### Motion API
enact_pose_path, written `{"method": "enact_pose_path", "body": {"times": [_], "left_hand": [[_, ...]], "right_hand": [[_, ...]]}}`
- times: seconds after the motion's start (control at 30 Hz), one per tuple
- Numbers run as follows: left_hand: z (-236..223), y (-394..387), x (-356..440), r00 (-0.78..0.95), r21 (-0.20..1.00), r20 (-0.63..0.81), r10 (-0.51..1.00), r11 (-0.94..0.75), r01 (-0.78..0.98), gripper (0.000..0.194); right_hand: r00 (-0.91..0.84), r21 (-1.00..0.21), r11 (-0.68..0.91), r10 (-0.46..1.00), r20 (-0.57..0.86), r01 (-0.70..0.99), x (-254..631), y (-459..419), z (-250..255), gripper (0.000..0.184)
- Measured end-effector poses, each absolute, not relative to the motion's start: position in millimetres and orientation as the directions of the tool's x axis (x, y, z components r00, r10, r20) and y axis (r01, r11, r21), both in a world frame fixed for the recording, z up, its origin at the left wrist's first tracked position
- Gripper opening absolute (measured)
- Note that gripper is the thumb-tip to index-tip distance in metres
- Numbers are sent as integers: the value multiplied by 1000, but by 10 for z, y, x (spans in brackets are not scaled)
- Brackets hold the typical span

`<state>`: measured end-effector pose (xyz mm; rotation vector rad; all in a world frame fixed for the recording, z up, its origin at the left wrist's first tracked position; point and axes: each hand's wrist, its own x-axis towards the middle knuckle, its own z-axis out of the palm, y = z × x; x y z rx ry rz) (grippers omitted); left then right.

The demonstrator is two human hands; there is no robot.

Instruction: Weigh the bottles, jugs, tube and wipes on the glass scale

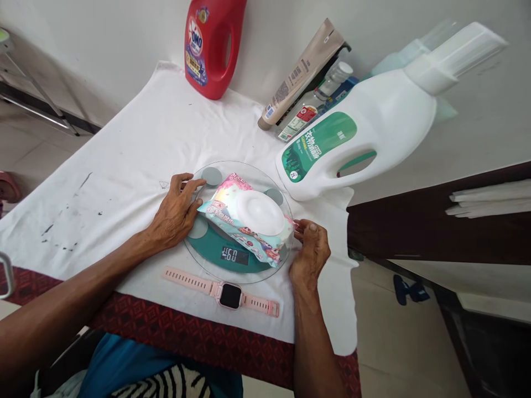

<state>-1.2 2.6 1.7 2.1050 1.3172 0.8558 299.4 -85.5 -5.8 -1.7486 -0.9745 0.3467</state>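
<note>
A pack of wet wipes [259,213] with a white lid lies slantwise on a round glass scale [207,265]. The scale's lit display [234,255] shows digits that are hard to read exactly. At the pack's left end is my left hand [176,213], open, its fingers apart over the scale's edge and its thumb tip close to the wrapper. My right hand [310,251] is by the pack's right end, fingers loosely bent, the fingertips at the wrapper's corner; whether they touch it is unclear. A pink-strapped smartwatch [230,296] lies in front of the scale.
A large white detergent bottle [373,121] stands to the right, behind my right hand. Against the wall are a red OMO bottle [215,50], a beige tube [305,72] and a clear bottle [298,119]. A white cloth [124,149] covers the table.
</note>
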Motion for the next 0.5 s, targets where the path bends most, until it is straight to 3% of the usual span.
{"method": "enact_pose_path", "body": {"times": [0.13, 0.23, 0.37, 0.5], "left_hand": [[24, 28, -12, 321, 707, 243, 915, -394, 588, 39], [14, 30, -11, 315, 704, 256, 914, -400, 587, 38], [-11, 36, -11, 298, 705, 277, 913, -404, 583, 38], [-14, 37, -20, 303, 706, 284, 910, -412, 577, 38]], "right_hand": [[632, -898, -70, 734, 249, 435, 2926, -903, 94, 52], [489, -847, 52, 797, 354, 530, 2737, -957, 404, 57], [155, -646, 105, 930, 333, 756, 2360, -907, 698, 93], [102, -434, 72, 925, 366, 898, 2169, -751, 645, 85]]}}
